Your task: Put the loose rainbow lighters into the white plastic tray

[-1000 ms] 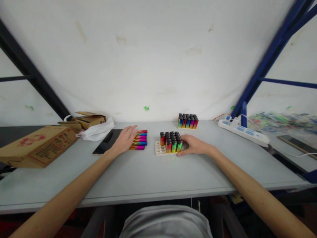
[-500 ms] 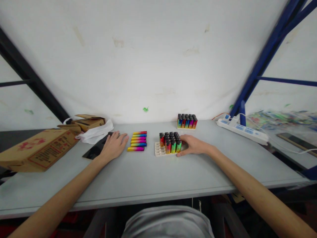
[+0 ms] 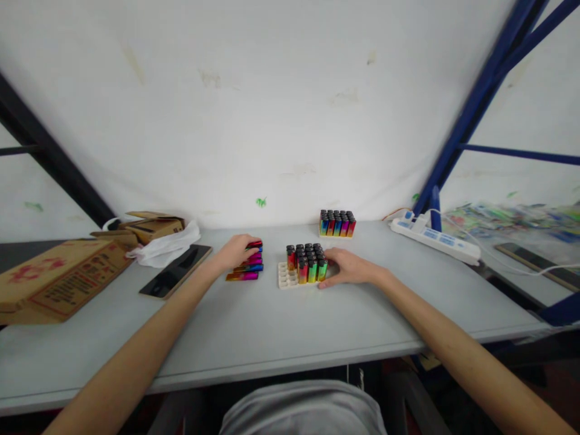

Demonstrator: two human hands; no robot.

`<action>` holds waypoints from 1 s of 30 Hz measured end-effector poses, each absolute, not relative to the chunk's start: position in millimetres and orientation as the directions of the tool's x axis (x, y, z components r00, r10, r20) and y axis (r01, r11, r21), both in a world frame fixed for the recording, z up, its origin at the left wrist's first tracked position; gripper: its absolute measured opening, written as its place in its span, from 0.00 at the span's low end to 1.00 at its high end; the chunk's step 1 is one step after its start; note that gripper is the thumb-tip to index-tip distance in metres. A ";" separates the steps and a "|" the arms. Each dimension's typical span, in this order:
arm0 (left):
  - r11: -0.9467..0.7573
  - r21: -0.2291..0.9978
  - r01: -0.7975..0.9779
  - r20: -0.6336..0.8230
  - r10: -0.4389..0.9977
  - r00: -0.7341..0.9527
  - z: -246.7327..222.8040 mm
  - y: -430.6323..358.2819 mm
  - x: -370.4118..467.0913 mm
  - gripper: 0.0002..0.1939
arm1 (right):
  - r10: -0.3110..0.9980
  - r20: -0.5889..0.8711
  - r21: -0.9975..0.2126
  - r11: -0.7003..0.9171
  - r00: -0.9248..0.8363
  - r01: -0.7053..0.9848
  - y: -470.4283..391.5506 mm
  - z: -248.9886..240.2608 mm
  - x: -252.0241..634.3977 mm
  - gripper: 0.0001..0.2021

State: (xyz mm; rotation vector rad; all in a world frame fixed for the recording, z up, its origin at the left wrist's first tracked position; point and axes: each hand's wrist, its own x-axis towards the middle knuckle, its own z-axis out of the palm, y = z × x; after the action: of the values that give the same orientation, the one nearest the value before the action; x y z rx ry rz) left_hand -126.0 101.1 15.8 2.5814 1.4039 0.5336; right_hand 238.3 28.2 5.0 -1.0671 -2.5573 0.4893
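Several colourful lighters (image 3: pixel 244 276) lie flat in a row left of the middle of the table. My left hand (image 3: pixel 235 252) reaches over the far end of that row, thumb and fingers closed about the farthest lighter (image 3: pixel 256 243). A pale tray (image 3: pixel 285 281) with small round-edged slots stands to the right, its left slots bare. Upright lighters (image 3: pixel 312 270) with black tops fill its right part. My right hand (image 3: pixel 343 266) grips the tray's right side, thumb at the near corner and fingers behind the lighters.
A second block of upright lighters (image 3: pixel 338 223) stands at the back near the wall. Left are a phone (image 3: pixel 176 272), a white plastic bag (image 3: pixel 170 244) and a cardboard box (image 3: pixel 67 275). On the right lie a power strip (image 3: pixel 435 238) and another phone (image 3: pixel 539 263).
My left hand has moved right from the phone to the row of lighters, and its fingers have closed at the farthest one. My right hand stays at the tray. The view has shifted slightly.
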 end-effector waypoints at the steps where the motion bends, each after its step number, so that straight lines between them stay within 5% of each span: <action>1: -0.545 0.309 0.780 0.255 0.837 0.484 14.0 100.3 -126.1 0.16 | 0.727 0.159 -0.434 0.659 -0.668 0.614 28.0 5.3 238.5 0.30; 8: -0.528 0.412 0.742 0.466 0.822 0.326 20.7 73.1 -118.4 0.18 | 0.732 0.155 -0.441 0.652 -0.664 0.616 27.6 5.8 239.5 0.31; 10: -0.530 0.529 0.663 0.500 0.826 0.262 30.9 62.5 -106.8 0.16 | 0.727 0.157 -0.441 0.657 -0.669 0.611 27.6 5.8 239.3 0.31; 14: -0.341 0.919 0.199 0.286 0.922 0.260 46.2 43.7 -71.5 0.16 | 0.726 0.163 -0.435 0.661 -0.669 0.611 27.8 4.9 239.3 0.31; 16: -0.165 0.986 0.024 0.148 0.934 0.325 46.1 36.4 -53.8 0.20 | 0.725 0.176 -0.438 0.664 -0.666 0.606 27.7 4.7 239.2 0.31; 20: -0.029 0.999 0.037 0.016 0.951 0.307 32.6 25.0 -34.2 0.27 | 0.718 0.178 -0.447 0.668 -0.673 0.594 26.7 6.4 238.5 0.30; 30: -0.239 0.929 0.282 0.163 0.949 0.269 18.8 17.0 -44.9 0.26 | 0.735 0.180 -0.510 0.638 -0.654 0.577 26.6 5.3 239.8 0.32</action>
State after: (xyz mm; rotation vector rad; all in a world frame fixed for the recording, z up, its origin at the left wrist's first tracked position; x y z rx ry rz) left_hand -44.9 17.0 18.8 1.7022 1.1386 1.0019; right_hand 239.8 26.6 5.3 -1.0415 -2.4885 0.5875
